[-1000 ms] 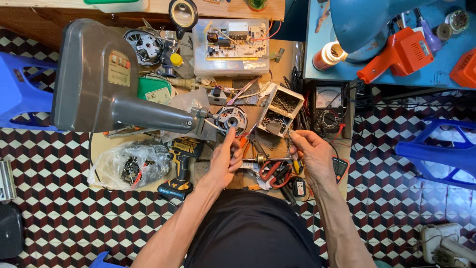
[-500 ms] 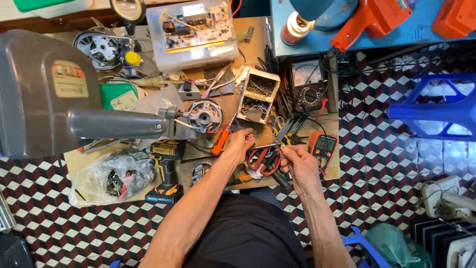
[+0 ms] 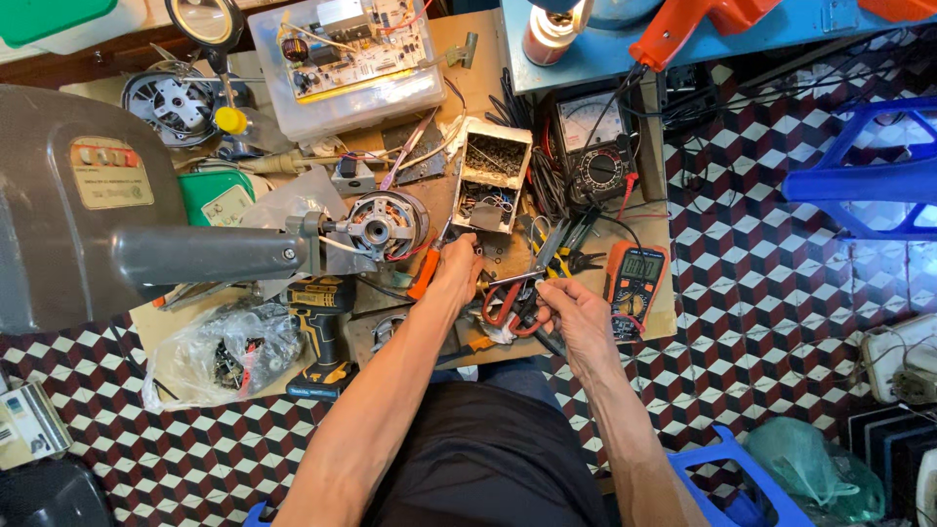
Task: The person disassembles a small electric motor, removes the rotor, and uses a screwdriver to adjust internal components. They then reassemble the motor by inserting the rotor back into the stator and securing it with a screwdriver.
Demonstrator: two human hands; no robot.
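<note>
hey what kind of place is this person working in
Most likely a small electrical repair workbench. The cluttered table holds a bare circuit board, an opened motor, and two multimeters, one analog meter and one orange digital meter, plus a cordless drill.

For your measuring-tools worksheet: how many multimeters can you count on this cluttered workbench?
2. A black analogue multimeter with a needle dial lies at the bench's far right; an orange digital multimeter lies nearer, just beyond the right hand. Clutter may hide others.

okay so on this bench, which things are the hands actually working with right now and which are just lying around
In hand:
left hand on the orange-handled screwdriver
right hand at the red-handled scissors
fan motor close to the screwdriver

Lying about:
cordless drill
orange multimeter
analog meter
circuit board box
bag of parts
</note>
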